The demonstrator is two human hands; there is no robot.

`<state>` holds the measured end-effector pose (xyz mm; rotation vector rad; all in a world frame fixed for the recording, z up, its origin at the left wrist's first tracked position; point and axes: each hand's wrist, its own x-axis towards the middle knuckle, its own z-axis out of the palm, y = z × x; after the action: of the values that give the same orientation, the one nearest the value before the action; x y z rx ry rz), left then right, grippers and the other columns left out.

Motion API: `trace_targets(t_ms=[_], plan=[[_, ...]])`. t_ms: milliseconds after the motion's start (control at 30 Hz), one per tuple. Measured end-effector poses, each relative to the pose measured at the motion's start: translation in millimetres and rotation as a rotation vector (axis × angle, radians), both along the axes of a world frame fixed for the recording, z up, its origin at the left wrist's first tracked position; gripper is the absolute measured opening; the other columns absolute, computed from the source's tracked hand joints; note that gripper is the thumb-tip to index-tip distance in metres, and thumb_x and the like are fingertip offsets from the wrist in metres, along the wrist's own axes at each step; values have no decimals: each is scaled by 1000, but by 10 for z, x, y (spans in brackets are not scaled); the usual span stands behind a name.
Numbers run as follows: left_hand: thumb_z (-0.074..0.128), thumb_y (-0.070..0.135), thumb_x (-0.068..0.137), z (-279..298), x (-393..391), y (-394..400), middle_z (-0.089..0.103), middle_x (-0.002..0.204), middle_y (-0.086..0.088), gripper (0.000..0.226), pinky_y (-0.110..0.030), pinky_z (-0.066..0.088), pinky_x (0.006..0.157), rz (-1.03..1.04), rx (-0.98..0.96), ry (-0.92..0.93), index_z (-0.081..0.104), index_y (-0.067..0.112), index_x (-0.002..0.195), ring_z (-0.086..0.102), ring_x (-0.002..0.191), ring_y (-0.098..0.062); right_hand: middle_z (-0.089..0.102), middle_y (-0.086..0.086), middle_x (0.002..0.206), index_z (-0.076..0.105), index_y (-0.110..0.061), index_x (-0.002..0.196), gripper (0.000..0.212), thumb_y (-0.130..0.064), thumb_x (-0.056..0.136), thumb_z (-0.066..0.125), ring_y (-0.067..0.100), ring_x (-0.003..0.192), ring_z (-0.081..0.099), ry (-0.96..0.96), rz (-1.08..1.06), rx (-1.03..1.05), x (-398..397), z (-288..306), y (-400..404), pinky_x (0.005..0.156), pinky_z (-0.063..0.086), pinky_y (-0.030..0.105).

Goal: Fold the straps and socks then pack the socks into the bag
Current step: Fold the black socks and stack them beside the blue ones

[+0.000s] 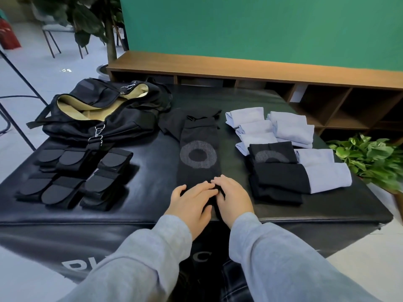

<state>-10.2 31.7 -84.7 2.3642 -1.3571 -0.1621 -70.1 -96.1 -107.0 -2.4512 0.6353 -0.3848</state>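
A long black sock (199, 153) with a grey ring pattern lies stretched out in the middle of the black padded table (139, 205). My left hand (192, 203) and my right hand (234, 198) rest side by side on its near end, fingers curled onto the fabric. More black socks (174, 120) lie under its far end. An open black bag (98, 112) with tan lining sits at the far left. Folded black straps (74, 177) lie in rows in front of the bag. Folded pale blue socks (290, 127) and folded black socks (279, 177) are stacked at the right.
A wooden shelf unit (283, 83) stands behind the table against a green wall. A leafy potted plant (370, 158) sits beside the table's right edge. A larger plant and chair legs stand on the floor at the far left.
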Motion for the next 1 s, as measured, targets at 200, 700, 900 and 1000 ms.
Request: trace_targets(t_ms=[200, 700, 900, 1000], plan=[[46, 22, 94, 17, 186, 10, 33, 143, 20, 45, -21, 8, 110, 139, -98, 43, 34, 30, 137, 15, 123, 8, 56, -7, 116, 61, -17, 112, 23, -13, 92, 50, 8, 113, 48, -19, -13, -33, 31, 61, -48, 86, 27, 7], [52, 22, 92, -181, 481, -41, 57, 86, 16, 26, -16, 38, 70, 456, -524, 307, 48, 29, 116, 54, 84, -1, 44, -13, 94, 54, -14, 107, 19, -26, 96, 43, 10, 97, 40, -61, -66, -85, 25, 131, -72, 77, 28, 16], [57, 38, 87, -167, 454, -42, 58, 104, 16, 46, -22, 40, 87, 377, -426, 320, 39, 31, 128, 52, 99, -3, 54, -6, 105, 52, -14, 115, 27, -29, 99, 38, 15, 103, 49, -59, -130, -38, 41, 129, -71, 78, 31, 20], [56, 45, 85, -182, 488, -73, 55, 110, 12, 49, -28, 41, 94, 387, -340, 252, 37, 35, 130, 49, 107, -9, 50, -6, 107, 53, -14, 113, 27, -30, 99, 37, 14, 101, 49, -66, -149, -67, 54, 98, -83, 76, 30, 19]])
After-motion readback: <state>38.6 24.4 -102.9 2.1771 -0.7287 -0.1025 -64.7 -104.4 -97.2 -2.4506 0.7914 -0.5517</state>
